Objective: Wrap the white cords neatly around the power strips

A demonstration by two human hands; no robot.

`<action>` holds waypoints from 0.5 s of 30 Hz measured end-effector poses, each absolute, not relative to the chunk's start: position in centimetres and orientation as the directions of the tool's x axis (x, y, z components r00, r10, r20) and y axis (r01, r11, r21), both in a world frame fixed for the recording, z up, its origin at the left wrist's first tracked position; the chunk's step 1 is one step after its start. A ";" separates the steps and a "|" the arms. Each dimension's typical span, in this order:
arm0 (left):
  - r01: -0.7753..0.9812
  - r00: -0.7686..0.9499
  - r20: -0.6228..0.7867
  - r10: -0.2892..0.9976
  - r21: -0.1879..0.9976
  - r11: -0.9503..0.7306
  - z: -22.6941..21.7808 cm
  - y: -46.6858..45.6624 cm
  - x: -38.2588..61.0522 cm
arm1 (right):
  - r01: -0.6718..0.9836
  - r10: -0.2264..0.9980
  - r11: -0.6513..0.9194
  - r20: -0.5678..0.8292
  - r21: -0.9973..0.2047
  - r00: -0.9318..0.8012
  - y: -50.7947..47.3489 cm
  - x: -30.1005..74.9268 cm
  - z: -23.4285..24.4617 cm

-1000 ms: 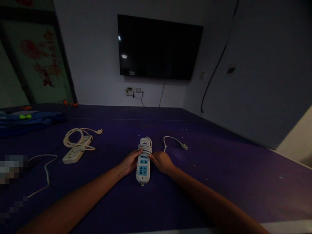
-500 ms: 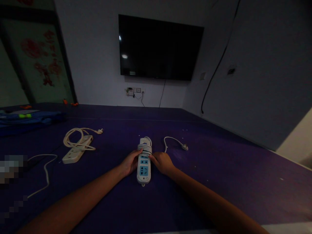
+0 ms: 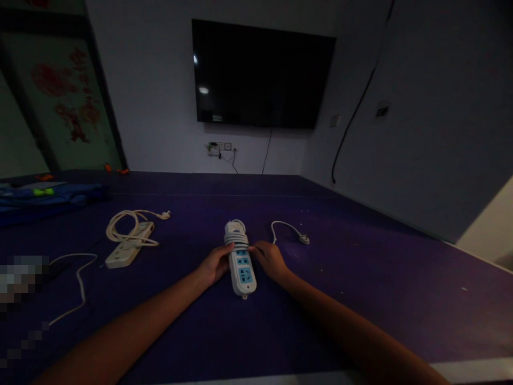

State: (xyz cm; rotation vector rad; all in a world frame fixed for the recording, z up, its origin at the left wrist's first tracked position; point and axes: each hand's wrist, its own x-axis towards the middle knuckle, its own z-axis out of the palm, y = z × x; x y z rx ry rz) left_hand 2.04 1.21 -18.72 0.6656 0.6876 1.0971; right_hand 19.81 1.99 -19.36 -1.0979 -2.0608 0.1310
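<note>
A white power strip [image 3: 241,267] with blue socket faces lies on the purple surface [image 3: 328,278]. Its white cord is wound around the far half, and the plug end [image 3: 303,238] trails off to the right. My left hand [image 3: 214,264] grips the strip's left side with the fingers curled against it. My right hand [image 3: 271,259] grips the right side, fingertips at the wound cord. The strip now lies at a slant, its near end turned to the right.
A second white power strip [image 3: 127,247] with a loosely coiled cord lies to the left. A loose white cable [image 3: 76,278] curves at the far left. Blue fabric [image 3: 44,195] is piled at the back left. A dark television [image 3: 260,75] hangs on the wall ahead.
Both hands have turned the power strip, swinging its near end to the right and its far end slightly left. The hands stay on its two sides.
</note>
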 end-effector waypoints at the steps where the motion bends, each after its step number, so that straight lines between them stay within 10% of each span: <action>1: -0.558 0.295 -0.165 0.941 0.770 0.310 -18.7 1.2 2.0 | 0.623 0.734 0.640 0.600 -0.450 -0.320 1.9 19.7 -19.3; 15: -0.464 0.413 -0.259 0.873 0.765 0.446 -18.8 1.1 2.0 | 0.621 0.709 0.674 0.587 -0.400 -0.391 1.1 19.1 -19.1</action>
